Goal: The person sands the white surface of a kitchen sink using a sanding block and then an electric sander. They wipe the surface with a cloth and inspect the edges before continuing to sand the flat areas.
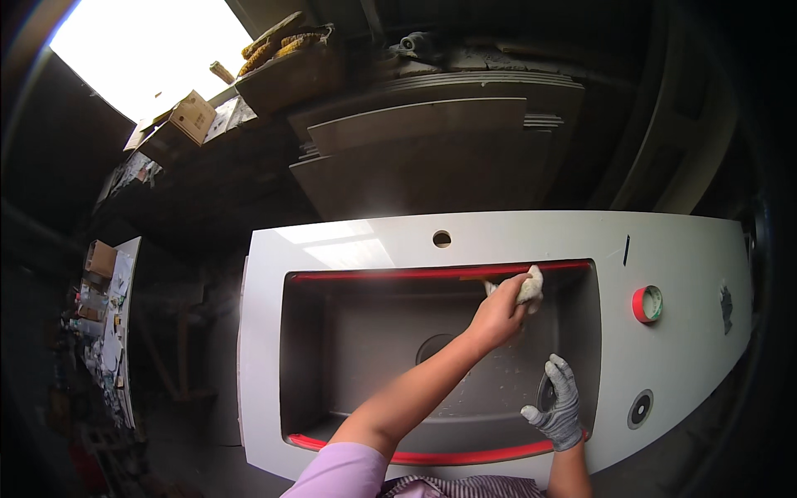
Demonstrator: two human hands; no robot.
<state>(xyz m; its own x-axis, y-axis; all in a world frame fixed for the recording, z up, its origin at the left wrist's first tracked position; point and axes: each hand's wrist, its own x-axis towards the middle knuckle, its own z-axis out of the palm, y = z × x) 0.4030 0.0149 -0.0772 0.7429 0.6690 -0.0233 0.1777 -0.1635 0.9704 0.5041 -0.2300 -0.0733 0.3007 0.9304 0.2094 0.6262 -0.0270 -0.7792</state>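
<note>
My bare left hand (498, 319) reaches across a dark grey sink (374, 349) and grips a white cloth (530, 285) at the far rim, near its right end. Red tape (374, 274) runs along the far and near edges of the sink opening. Over the sink's near right part is my right hand (560, 407), in a grey glove. A dark round disc (546, 393) shows between its thumb and fingers; its exact kind is not clear. Pale specks lie on the sink floor, and my left forearm partly covers the drain.
On the white countertop (324, 232) around the sink are a tap hole (442, 239), a red tape roll (647, 305), a flat grey disc (640, 409), a dark strip (627, 250) and a grey glove-like piece (726, 307). Slabs (423, 149) lean behind; a cluttered table (124, 332) stands left.
</note>
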